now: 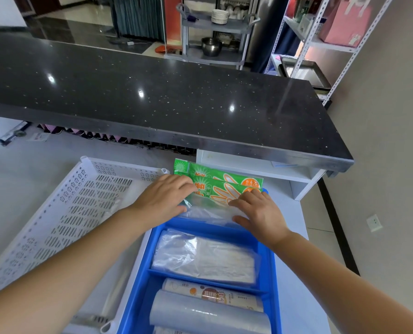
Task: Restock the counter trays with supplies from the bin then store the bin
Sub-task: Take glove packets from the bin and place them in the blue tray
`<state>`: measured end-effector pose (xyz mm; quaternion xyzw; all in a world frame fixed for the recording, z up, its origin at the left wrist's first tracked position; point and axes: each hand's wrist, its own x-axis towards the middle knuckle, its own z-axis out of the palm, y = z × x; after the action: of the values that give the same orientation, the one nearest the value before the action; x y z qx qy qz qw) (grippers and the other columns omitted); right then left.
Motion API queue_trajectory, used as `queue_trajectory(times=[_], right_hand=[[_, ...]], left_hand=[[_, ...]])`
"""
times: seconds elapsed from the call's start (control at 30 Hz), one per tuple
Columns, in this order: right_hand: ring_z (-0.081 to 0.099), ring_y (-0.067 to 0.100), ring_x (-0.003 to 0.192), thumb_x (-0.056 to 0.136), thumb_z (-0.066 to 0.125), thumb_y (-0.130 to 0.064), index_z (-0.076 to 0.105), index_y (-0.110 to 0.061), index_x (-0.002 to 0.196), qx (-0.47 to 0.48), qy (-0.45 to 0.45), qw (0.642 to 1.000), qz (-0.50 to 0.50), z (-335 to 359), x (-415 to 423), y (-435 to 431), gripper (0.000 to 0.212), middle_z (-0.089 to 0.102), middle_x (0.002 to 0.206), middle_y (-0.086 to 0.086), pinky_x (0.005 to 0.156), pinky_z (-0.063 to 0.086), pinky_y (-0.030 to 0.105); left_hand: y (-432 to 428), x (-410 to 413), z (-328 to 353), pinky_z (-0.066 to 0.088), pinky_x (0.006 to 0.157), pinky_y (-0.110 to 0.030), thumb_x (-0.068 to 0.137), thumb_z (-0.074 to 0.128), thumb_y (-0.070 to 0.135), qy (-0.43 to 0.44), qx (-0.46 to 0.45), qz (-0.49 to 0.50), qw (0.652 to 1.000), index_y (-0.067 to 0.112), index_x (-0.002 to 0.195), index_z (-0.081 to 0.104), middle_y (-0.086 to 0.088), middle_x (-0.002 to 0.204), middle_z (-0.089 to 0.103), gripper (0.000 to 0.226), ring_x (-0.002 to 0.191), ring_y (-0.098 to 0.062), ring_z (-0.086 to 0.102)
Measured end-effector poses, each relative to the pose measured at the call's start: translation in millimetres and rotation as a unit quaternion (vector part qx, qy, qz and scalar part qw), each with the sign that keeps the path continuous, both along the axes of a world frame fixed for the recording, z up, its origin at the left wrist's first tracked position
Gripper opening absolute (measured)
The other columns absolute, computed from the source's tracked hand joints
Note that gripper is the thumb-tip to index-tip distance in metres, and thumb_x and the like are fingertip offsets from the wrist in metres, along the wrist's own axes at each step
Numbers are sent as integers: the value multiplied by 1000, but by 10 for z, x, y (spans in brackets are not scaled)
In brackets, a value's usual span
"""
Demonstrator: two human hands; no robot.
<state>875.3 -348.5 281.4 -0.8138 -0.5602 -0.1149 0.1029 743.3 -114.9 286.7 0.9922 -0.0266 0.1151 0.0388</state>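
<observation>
A white surface (294,237) runs below a raised black speckled ledge (152,92). Behind the ledge are a grey cart (215,25) with a stack of plates (220,16) and a steel bowl (211,47), and a white metal rack (321,42) holding a pink box (345,22).

The left hand (167,196) lies with loosely bent fingers on the left end of the green glove packets (224,183), its thumb on the clear plastic below them. The right hand (256,208) presses its fingertips on the right end of the same packets, thumb spread across the clear bag (205,212). Neither hand closes round anything; both rest on top.

The packets, two overlapping, sit in the far compartment of the blue divided tray (265,261), their upper edges sticking out over its far rim. The clear bag lies under them in the same compartment.

In the tray's middle compartment lies a flat pack of clear plastic bags (205,256). The near compartment holds a printed roll (215,295) and, nearer the camera and touching it, a roll of bluish clear plastic (208,319).

Just left of the tray, touching its side, stands the white perforated bin (68,208), with the left forearm crossing above it. Beyond the tray, under the ledge, is a white open shelf box (261,167). Right of the tray, low on the wall, is a socket (374,222).
</observation>
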Motion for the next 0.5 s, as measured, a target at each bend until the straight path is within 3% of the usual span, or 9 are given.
queue_trajectory(times=[0.07, 0.23, 0.37, 0.5], right_hand=[[62, 30, 72, 63, 84, -19, 71, -14, 93, 10, 0, 1000, -7, -46, 13, 61, 34, 66, 80, 8, 66, 50, 35], [59, 30, 70, 77, 74, -23, 70, -18, 92, 0, 15, 1000, 6, -102, 7, 154, 16, 63, 76, 7, 66, 48, 37], [60, 31, 83, 78, 69, -29, 67, -16, 107, -22, 47, 999, -13, -73, 17, 84, 32, 67, 91, 7, 78, 48, 41], [58, 32, 88, 70, 57, -13, 64, -10, 112, 17, 91, 996, -13, -3, 24, -36, 43, 66, 95, 8, 78, 44, 39]], left_hand=[[-1, 41, -59, 35, 96, -33, 71, 74, 26, 11, 17, -15, 1000, 21, 113, 61, 2, 112, 61, 44, 107, -20, 55], [72, 124, -160, 17, 98, -28, 84, 55, 47, 101, 23, 4, 995, 26, 105, 63, 9, 106, 61, 31, 115, -15, 43], [199, 101, -93, 12, 103, -31, 74, 62, 58, 148, -19, 45, 988, 31, 113, 63, 8, 118, 60, 47, 126, -16, 34], [219, 26, 102, 20, 107, -33, 63, 72, 55, 154, -70, 84, 982, 33, 130, 48, 8, 134, 49, 75, 131, -15, 30]])
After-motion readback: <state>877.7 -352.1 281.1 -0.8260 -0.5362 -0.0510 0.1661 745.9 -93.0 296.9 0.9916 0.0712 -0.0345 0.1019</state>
